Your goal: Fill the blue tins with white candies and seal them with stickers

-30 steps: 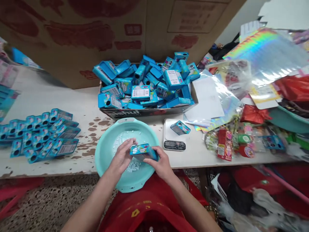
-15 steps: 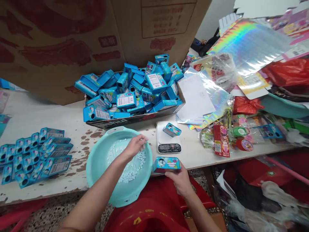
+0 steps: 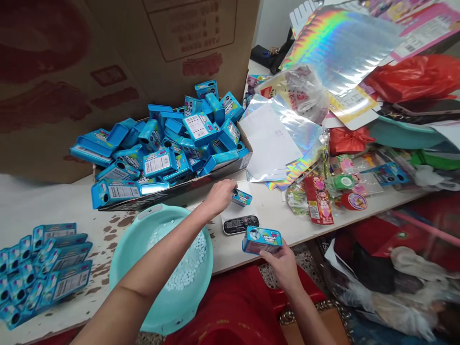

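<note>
My right hand [image 3: 282, 262] grips a small blue box [image 3: 262, 239] from below, held just off the table's front edge. My left hand [image 3: 218, 195] reaches across a turquoise basin [image 3: 124, 254] and closes on a second small blue box [image 3: 241, 197] that sits on a small white scale [image 3: 237, 221]. White pellets [image 3: 189, 268] lie in the basin.
A low cardboard tray [image 3: 187, 188] heaped with blue boxes stands behind the basin, before a big brown carton [image 3: 108, 57]. Flat blue boxes [image 3: 39, 268] are stacked at the left. Holographic bags [image 3: 338, 43], wrappers and a red bag clutter the right.
My left hand left the basin and moved right to the box on the scale. My right hand carried its box right, off the basin. The view swung right.
</note>
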`<action>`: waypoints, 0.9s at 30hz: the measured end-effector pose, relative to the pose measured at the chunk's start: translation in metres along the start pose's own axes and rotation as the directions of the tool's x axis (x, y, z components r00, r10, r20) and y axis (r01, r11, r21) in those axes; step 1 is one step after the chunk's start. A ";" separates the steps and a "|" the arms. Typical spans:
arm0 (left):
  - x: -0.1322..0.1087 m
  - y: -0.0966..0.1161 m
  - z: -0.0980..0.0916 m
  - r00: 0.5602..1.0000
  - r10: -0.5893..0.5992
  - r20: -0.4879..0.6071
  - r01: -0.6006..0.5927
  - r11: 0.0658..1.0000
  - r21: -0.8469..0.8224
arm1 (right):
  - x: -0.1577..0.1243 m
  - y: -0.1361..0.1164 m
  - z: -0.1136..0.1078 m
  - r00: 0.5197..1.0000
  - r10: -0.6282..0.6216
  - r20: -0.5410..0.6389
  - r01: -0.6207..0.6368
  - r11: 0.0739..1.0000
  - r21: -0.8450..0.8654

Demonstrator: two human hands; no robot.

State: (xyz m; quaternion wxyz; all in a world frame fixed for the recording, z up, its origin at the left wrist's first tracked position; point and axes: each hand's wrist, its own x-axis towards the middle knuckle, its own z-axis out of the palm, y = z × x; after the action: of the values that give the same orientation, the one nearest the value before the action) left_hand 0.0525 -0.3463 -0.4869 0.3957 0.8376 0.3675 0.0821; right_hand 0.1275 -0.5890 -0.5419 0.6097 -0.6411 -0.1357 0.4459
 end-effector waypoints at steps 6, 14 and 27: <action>0.003 0.006 -0.007 0.999 0.050 0.016 -0.049 0.997 -0.059 | 0.005 0.004 -0.003 0.999 -0.034 -0.014 0.034 0.999 0.001; 0.003 0.002 -0.006 0.988 -0.132 0.084 0.152 0.937 -0.314 | 0.007 0.004 -0.002 0.996 -0.064 -0.059 0.062 0.998 -0.028; -0.004 -0.016 -0.017 0.957 -0.278 0.081 0.255 0.678 -0.690 | 0.018 0.017 -0.013 0.986 -0.004 -0.166 0.015 0.997 0.070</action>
State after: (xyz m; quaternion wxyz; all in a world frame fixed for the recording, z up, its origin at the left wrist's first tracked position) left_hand 0.0338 -0.3326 -0.4864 0.6821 0.5643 0.4338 0.1676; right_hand 0.1410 -0.5887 -0.5662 0.6436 -0.6532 -0.0714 0.3925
